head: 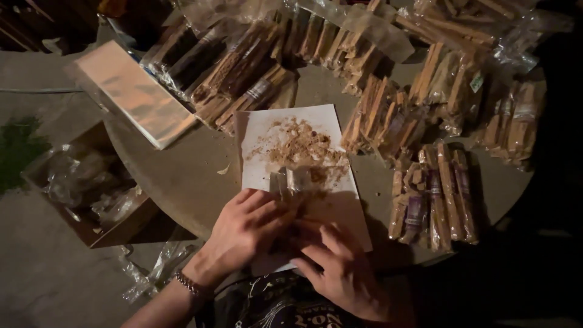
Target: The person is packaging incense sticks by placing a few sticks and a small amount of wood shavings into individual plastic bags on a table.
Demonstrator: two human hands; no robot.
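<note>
Both my hands sat at the near edge of the round counter, over a white paper sheet. My left hand, with a beaded bracelet on the wrist, was curled around a small clear sleeve holding wood sticks, its grip clenched on it. My right hand lay just beside it, fingers touching the near end of the same bundle; I could not tell whether that grip was closed, too dark. Wood crumbs were scattered on the sheet just beyond the sleeve. To the right lay a packed stick bundle. More bagged sticks were piled at the far side. A stack of clear bags lay far left. A cardboard box stood on the floor, left.
</note>
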